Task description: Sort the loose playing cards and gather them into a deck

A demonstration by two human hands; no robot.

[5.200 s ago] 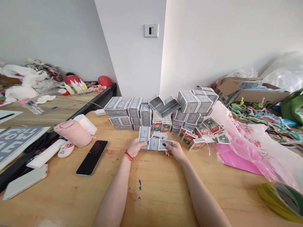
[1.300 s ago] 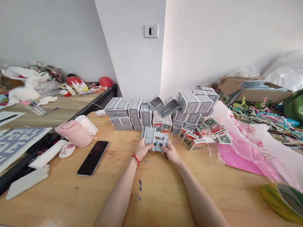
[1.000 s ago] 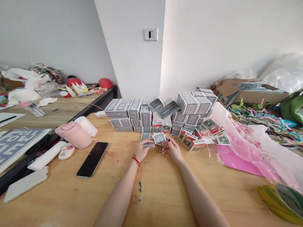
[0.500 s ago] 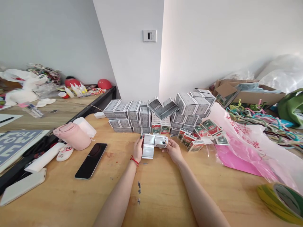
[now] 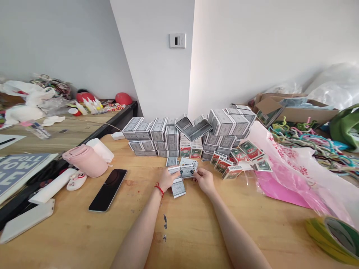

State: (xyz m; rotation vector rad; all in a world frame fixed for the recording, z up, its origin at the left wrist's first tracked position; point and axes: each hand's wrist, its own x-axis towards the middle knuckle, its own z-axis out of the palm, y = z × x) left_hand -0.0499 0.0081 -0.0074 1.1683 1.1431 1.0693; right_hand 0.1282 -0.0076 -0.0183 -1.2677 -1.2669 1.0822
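Several joined playing cards (image 5: 178,188) with grey patterned backs are between my hands, above the wooden table (image 5: 134,231). My left hand (image 5: 166,179) pinches them from the left, its thumb on top. My right hand (image 5: 204,180) pinches their right end. Just beyond lie a loose grey-backed card (image 5: 171,161) and a face-up card (image 5: 188,161). Behind stand stacked blocks of folded cards (image 5: 140,129), with a tilted, open card piece (image 5: 194,130) on top at the middle. Under that piece are upright card boxes (image 5: 196,151).
A black phone (image 5: 108,190), a pink cup (image 5: 85,160) and a white roll (image 5: 100,149) lie at left. Red-and-green card boxes (image 5: 232,172), pink plastic (image 5: 280,183) and a tape roll (image 5: 333,239) are at right.
The cards between my hands have tilted, with a flap now pointing down toward me. My left thumb has moved over them. A loose card and a face-up card now show beyond them.
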